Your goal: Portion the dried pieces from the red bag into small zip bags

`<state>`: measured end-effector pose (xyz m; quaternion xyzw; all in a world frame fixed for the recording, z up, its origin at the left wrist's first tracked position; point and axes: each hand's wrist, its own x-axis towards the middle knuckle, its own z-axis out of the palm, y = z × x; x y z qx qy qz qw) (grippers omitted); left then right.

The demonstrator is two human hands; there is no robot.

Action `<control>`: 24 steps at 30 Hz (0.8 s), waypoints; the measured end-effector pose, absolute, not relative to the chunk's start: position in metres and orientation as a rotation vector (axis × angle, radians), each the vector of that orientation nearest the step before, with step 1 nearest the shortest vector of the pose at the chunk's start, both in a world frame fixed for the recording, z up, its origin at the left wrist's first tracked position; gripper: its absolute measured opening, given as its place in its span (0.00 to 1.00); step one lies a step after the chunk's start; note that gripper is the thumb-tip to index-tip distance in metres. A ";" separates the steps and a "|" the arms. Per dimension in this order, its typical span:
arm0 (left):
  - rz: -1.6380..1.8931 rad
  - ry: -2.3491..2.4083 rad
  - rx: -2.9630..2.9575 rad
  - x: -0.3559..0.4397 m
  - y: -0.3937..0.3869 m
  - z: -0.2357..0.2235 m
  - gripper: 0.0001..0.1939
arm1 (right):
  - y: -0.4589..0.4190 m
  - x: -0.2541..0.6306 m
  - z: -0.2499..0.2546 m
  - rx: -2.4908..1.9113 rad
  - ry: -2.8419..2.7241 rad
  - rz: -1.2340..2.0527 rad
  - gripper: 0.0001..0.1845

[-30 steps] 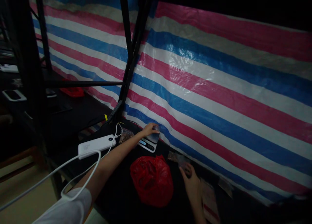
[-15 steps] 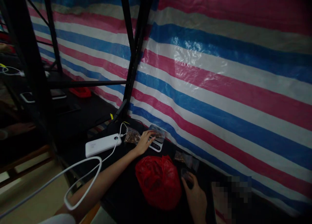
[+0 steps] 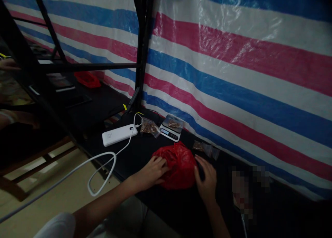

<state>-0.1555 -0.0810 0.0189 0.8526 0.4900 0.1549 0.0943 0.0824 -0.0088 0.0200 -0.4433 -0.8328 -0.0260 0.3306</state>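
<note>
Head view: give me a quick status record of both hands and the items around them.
left hand: on the crumpled red plastic bag
right hand: against that bag's right side
scale: white digital kitchen scale, small clear bag of brown pieces on top
nearby: clear bag of brown pieces, white power bank

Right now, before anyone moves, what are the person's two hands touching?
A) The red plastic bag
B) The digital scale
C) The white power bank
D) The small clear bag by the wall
A. The left hand and right hand are on opposite sides of the red plastic bag, while the digital scale stands apart beyond it.
</note>
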 end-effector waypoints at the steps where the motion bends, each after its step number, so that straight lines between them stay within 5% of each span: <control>1: 0.447 1.461 2.547 -0.154 -0.079 0.018 0.28 | -0.012 0.074 0.021 -1.045 -2.336 -0.006 0.17; 5: 0.415 1.514 2.610 -0.156 -0.072 0.018 0.33 | -0.013 0.058 0.022 -0.952 -2.633 0.084 0.13; 12: 0.303 1.762 2.604 -0.177 -0.065 0.025 0.27 | -0.012 0.080 0.023 -1.197 -2.496 -0.093 0.11; 18: 0.321 1.921 2.668 -0.173 -0.060 0.039 0.12 | -0.021 0.076 0.029 -1.104 -2.380 -0.198 0.14; 24: 0.390 1.538 2.736 -0.136 -0.045 0.046 0.11 | -0.020 0.079 0.027 -1.070 -2.390 -0.167 0.14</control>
